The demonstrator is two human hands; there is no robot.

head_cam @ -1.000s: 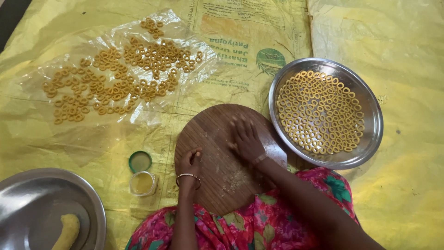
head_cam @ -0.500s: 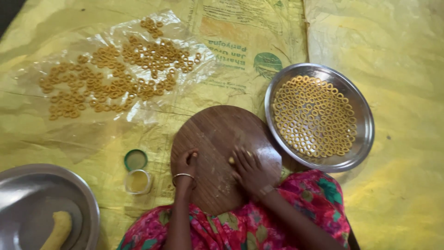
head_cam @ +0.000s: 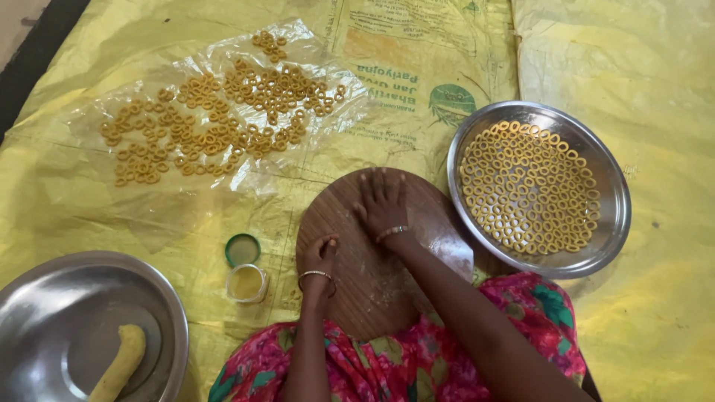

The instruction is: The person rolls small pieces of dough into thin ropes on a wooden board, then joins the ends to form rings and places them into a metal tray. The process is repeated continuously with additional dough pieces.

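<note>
A round wooden board (head_cam: 372,283) lies in front of me on yellow sheeting. My right hand (head_cam: 381,202) presses flat on the board's far half, fingers spread and pointing away; whatever is beneath the palm is hidden. My left hand (head_cam: 319,254) rests curled on the board's left edge, bangle at the wrist, and I cannot see anything in it. To the right stands a steel plate (head_cam: 607,223) filled with several yellow dough rings (head_cam: 525,186).
Many more dough rings (head_cam: 216,123) are spread on a clear plastic sheet (head_cam: 156,201) at the far left. A small open jar (head_cam: 246,282) and its green lid (head_cam: 242,249) sit left of the board. A steel plate (head_cam: 45,298) at the near left holds a dough roll (head_cam: 119,361).
My right hand has slid away from me across the board, from its near right part to its far half, palm down. The left hand has stayed at the board's left edge.
</note>
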